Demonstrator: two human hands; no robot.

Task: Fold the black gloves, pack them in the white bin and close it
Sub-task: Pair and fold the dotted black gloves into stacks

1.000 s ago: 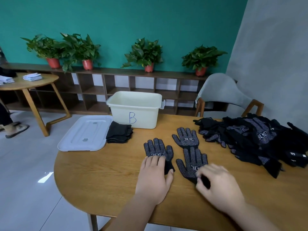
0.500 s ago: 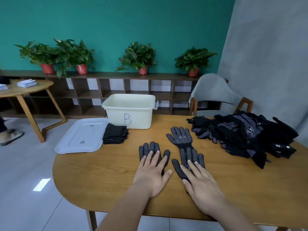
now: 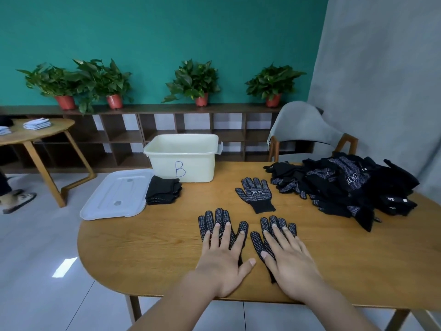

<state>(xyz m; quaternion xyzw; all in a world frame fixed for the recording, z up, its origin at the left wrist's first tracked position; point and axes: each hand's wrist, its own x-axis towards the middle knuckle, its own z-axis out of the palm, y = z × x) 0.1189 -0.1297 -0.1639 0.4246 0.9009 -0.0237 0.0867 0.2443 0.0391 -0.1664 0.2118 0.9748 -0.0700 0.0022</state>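
Note:
Two black dotted gloves lie flat, palm up, near the table's front edge. My left hand [image 3: 223,255] presses flat on the left glove [image 3: 220,219], fingers spread. On the right glove [image 3: 259,240] rests my right hand [image 3: 290,259], also flat and spread. A third glove [image 3: 255,194] lies just beyond them. A stack of folded gloves [image 3: 162,193] sits beside the open white bin [image 3: 182,157] marked "B". The bin's lid [image 3: 117,193] lies at the table's left end. A big heap of unfolded gloves [image 3: 346,187] covers the right side.
The wooden table [image 3: 143,247] ends close in front of me. A grey chair [image 3: 305,130] stands behind its far right. Low shelving with several potted plants [image 3: 193,82] lines the teal wall. A small round table [image 3: 35,132] and a person's foot [image 3: 18,201] are at left.
My right hand uncurled from the right glove's cuff and now lies flat on it. That glove slid nearer, away from the third glove. My left hand's fingers spread over the left glove.

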